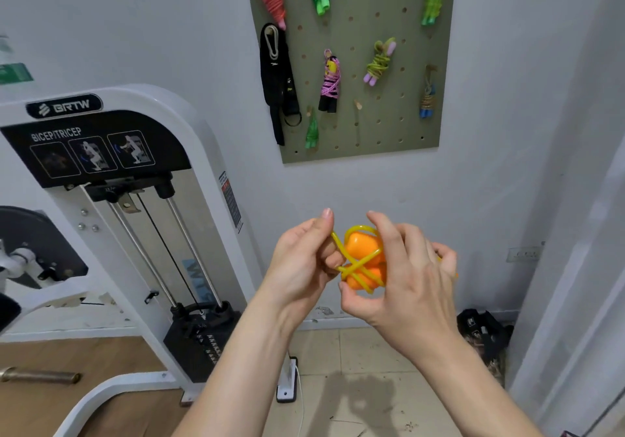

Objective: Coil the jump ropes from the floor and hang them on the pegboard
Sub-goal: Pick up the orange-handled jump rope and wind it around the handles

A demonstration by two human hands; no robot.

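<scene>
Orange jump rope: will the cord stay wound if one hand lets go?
The orange jump rope likely springs: its loops stand off the handles in open arcs. It may unwind if the left hand releases its pinched loop. Probably light: the right hand carries it by fingertips.

White wall [152,30]; beige tile floor [358,352], wood flooring [67,352] at left; white bicep/tricep weight machine [192,132] against wall.
</scene>
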